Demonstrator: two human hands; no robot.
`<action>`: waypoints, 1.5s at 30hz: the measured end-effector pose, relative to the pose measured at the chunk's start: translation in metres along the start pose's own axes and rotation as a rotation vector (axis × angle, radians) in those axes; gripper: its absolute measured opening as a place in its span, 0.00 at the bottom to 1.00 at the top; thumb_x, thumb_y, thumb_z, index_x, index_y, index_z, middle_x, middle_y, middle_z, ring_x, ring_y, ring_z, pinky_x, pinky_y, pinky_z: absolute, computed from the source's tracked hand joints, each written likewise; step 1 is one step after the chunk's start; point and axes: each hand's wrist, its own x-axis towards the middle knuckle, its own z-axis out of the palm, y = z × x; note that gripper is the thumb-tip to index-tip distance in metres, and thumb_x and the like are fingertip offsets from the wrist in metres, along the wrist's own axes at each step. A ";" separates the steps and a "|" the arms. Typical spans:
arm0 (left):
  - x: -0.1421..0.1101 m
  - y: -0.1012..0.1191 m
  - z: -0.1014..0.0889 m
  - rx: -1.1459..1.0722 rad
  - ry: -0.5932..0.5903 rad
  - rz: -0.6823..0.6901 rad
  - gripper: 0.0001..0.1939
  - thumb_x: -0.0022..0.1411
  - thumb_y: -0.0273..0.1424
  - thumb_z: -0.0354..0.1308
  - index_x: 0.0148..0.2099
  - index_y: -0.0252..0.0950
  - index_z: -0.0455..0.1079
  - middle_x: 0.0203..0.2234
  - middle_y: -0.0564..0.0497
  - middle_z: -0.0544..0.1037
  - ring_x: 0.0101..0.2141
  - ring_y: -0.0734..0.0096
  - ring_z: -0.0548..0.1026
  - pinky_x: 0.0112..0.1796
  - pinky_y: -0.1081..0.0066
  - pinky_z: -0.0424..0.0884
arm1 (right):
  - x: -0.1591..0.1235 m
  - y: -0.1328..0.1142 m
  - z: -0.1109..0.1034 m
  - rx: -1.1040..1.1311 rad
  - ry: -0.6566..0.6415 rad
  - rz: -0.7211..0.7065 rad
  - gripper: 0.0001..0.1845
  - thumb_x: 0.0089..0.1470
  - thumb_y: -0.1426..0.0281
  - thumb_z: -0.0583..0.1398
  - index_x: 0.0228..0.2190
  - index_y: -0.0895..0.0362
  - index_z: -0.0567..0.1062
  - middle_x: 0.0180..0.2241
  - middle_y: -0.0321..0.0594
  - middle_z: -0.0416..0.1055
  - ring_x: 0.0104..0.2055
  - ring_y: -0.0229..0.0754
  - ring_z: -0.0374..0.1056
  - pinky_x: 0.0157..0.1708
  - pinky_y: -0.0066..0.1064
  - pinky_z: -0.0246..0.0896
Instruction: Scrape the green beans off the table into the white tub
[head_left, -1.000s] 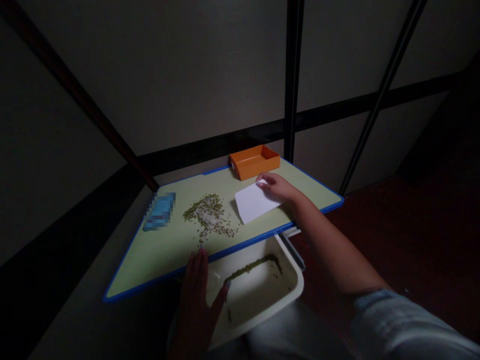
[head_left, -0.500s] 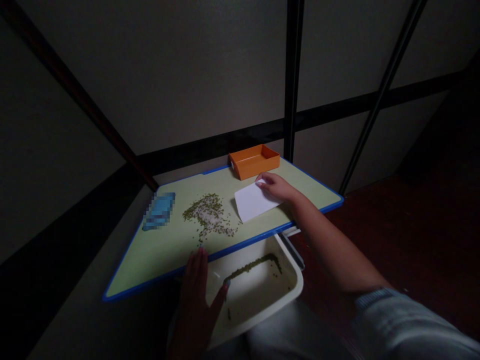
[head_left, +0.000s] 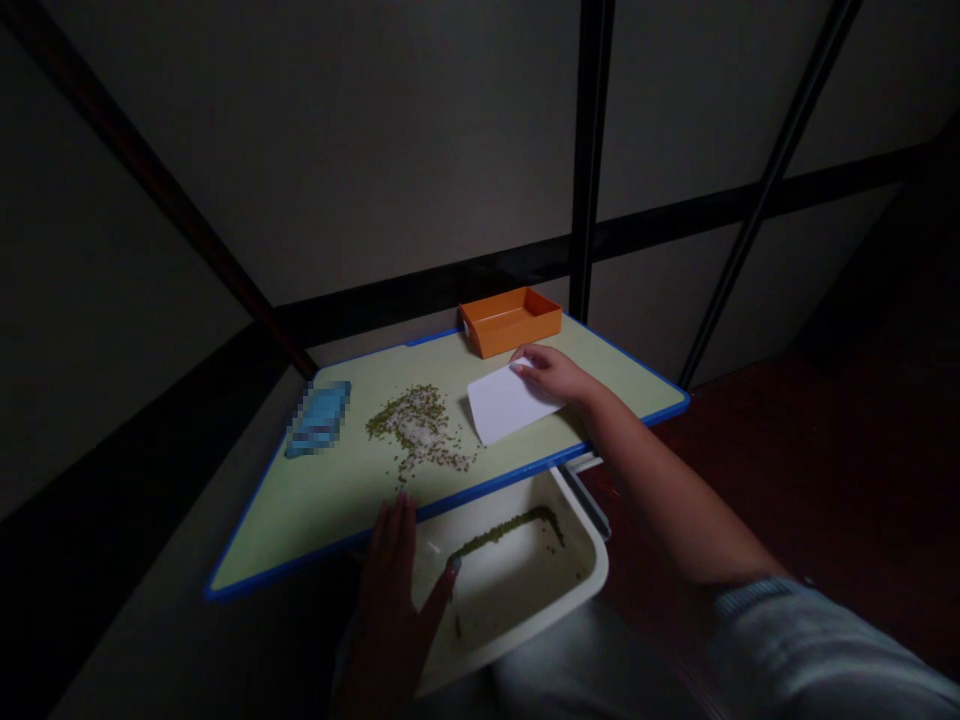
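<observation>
Your right hand (head_left: 546, 372) is closed on a white card (head_left: 510, 402), with the thumb laid over its upper face near the far edge and the other fingers bent round beyond that edge. The grip is a pinch; how far the fingers reach beneath the card is hidden. The card is held over the right half of the pale green tabletop (head_left: 300, 520), its free end pointing left, close to the scattered grains. Whether its lower edge touches the surface cannot be determined.

Your left hand (head_left: 390, 590) is in deep shade. Its fingers lie side by side, tips at the table's near blue edge, while the thumb stands well apart from them, over the inside of the white basin (head_left: 589, 590). Whether this hand grips the basin's rim cannot be told, since the hand covers that side.

The pile of mixed green and white grains (head_left: 420, 425) lies on the tabletop, left of the card, thinning out toward the near edge. Inside the basin, below the table edge, green grains (head_left: 499, 535) form a line along the far side. An orange tray (head_left: 521, 332) stands beyond your right hand; a blurred blue item (head_left: 322, 418) lies at the table's left side.
</observation>
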 end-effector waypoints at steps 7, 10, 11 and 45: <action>0.001 0.000 -0.001 0.010 -0.009 -0.006 0.38 0.65 0.38 0.51 0.71 0.46 0.35 0.68 0.44 0.51 0.67 0.51 0.48 0.61 0.43 0.55 | 0.001 0.003 0.000 -0.011 0.030 0.018 0.09 0.47 0.64 0.59 0.31 0.57 0.71 0.28 0.36 0.68 0.32 0.40 0.61 0.35 0.32 0.57; 0.001 0.000 -0.002 0.011 -0.022 -0.007 0.39 0.65 0.39 0.51 0.71 0.46 0.35 0.68 0.44 0.51 0.67 0.52 0.47 0.61 0.44 0.55 | 0.003 0.005 -0.002 -0.037 0.078 0.034 0.08 0.47 0.65 0.59 0.30 0.56 0.70 0.28 0.36 0.68 0.32 0.40 0.61 0.35 0.33 0.57; 0.001 0.000 -0.001 0.009 -0.018 -0.005 0.38 0.65 0.39 0.51 0.71 0.46 0.35 0.68 0.44 0.51 0.67 0.52 0.47 0.61 0.43 0.55 | 0.004 0.005 -0.002 -0.049 0.094 0.036 0.07 0.47 0.66 0.59 0.29 0.56 0.70 0.28 0.37 0.68 0.32 0.40 0.61 0.36 0.33 0.57; 0.000 0.000 -0.001 0.007 0.023 0.003 0.38 0.65 0.39 0.51 0.70 0.47 0.36 0.68 0.46 0.52 0.67 0.54 0.49 0.60 0.47 0.58 | -0.001 0.001 0.001 -0.010 0.009 0.002 0.11 0.47 0.62 0.60 0.32 0.56 0.71 0.30 0.37 0.69 0.32 0.40 0.62 0.33 0.31 0.57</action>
